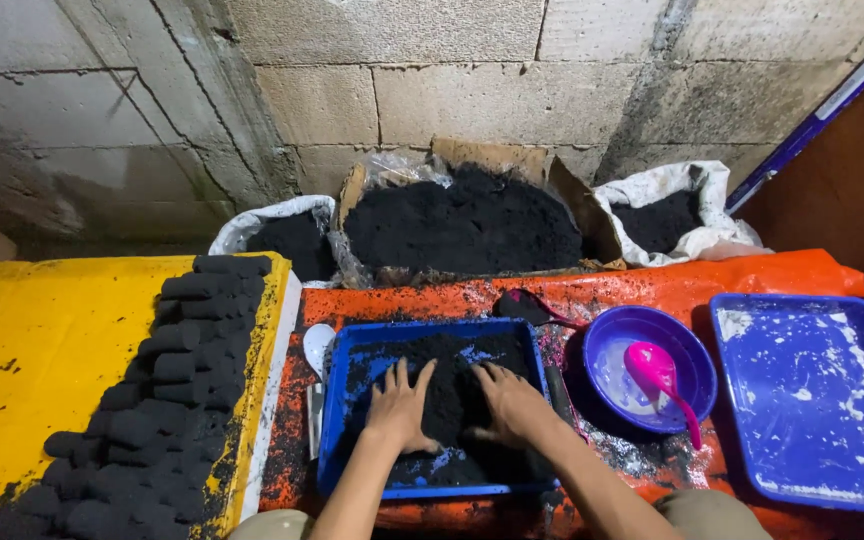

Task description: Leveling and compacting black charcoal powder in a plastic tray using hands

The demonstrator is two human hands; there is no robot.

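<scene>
Both hands, left hand point(399, 408) and right hand point(512, 405), lie in the tray point(337, 420) on powder point(452, 385). Left of it lie briquettes point(167, 400); right stands a bowl point(607, 350) holding a scoop point(657, 375). Behind are sacks point(677, 205).

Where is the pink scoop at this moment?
In the head view, the pink scoop lies inside the round purple bowl, right of the blue tray of black powder and left of the white-smeared blue tray.

Your left hand point(399, 408) and right hand point(512, 405) are covering part of the black powder point(452, 375) in the blue tray point(337, 400). The bottom edge is cutting off your forearms, and the right edge is cutting the second blue tray point(812, 400) at its corner.
</scene>
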